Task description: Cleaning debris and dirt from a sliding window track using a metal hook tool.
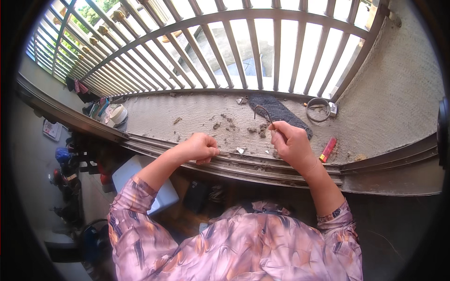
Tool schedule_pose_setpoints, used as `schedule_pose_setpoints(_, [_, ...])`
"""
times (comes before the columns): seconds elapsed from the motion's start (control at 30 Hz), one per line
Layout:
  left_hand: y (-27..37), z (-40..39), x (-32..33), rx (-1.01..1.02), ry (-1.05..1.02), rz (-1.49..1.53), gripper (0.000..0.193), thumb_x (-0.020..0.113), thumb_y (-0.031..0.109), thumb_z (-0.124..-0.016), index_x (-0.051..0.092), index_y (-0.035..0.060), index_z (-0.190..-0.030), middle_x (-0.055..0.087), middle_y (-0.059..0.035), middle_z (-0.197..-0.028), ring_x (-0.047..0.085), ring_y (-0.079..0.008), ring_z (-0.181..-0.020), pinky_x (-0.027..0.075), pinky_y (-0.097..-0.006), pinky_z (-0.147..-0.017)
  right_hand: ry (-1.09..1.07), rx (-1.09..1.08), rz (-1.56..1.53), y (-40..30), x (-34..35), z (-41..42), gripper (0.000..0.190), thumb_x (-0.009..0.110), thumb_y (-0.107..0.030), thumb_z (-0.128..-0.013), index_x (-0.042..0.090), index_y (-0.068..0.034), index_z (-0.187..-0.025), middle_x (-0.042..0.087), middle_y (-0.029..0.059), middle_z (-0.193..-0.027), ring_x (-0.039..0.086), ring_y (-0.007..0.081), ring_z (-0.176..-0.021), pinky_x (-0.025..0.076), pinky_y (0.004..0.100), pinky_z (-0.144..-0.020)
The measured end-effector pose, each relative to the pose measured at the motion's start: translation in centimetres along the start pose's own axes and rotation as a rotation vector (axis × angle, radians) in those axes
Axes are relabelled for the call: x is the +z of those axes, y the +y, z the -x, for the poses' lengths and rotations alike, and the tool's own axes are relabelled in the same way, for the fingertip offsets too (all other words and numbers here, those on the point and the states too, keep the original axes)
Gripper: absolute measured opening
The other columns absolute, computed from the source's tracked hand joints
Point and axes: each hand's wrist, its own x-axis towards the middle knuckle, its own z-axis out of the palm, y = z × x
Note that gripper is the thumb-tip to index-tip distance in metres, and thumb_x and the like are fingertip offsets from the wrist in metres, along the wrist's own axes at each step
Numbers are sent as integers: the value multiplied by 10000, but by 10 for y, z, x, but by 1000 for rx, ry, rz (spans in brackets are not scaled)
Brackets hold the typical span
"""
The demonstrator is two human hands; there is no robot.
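Note:
My right hand [291,145] grips a thin, dark metal hook [268,111], its curved end pointing up and left above the dusty window ledge [158,119]. My left hand [200,149] is curled closed over the metal sliding-window track [253,165]; nothing shows between its fingers. Clumps of dirt [260,130] lie on the ledge between and beyond my hands. Behind the right hand rests a dark grey, insole-shaped pad [277,110], partly covered by that hand. A red tube with a yellow end [327,150] lies just right of my right wrist.
Metal security bars [251,52] close off the ledge's far side. A round metal ring [318,109] sits near the right wall [397,84]. At the left end are a roll of tape [118,114] and assorted small items. Below the track stands a white box [165,193].

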Motion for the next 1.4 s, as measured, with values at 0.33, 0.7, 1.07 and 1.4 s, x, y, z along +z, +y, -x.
schedule_pose_setpoints(0.33, [-8, -6, -10, -79, -106, 33, 158, 649, 161, -908, 654, 19, -839, 621, -41, -585, 493, -92, -407, 375, -250, -388, 111, 153, -235, -12, -48, 104, 119, 571, -3, -901, 617, 31, -1006, 644, 78, -696, 647, 122, -626, 511, 263, -572])
schedule_pose_setpoints(0.7, [46, -14, 35, -63, -138, -67, 191, 641, 199, -924, 665, 33, -834, 613, -34, -578, 477, -89, -403, 362, -251, -383, 211, 290, -191, -11, -58, 156, 121, 580, -14, -912, 623, 31, -1016, 653, 56, -698, 645, 109, -625, 530, 246, -591])
schedule_pose_setpoints(1.07, [63, -21, 17, -37, -118, 114, 176, 645, 182, -929, 663, 12, -886, 607, -30, -583, 483, -78, -400, 348, -226, -368, 304, 326, -188, -10, -70, 176, 125, 583, -1, -910, 624, 41, -1020, 650, 63, -713, 640, 106, -625, 525, 245, -584])
schedule_pose_setpoints(1.4, [58, -16, 37, 10, -84, -161, 176, 650, 190, -909, 694, 34, -839, 573, -15, -539, 466, -75, -429, 375, -253, -415, 258, 328, -167, -9, -68, 179, 126, 585, -9, -910, 629, 31, -1021, 647, 63, -719, 640, 112, -626, 524, 248, -587])
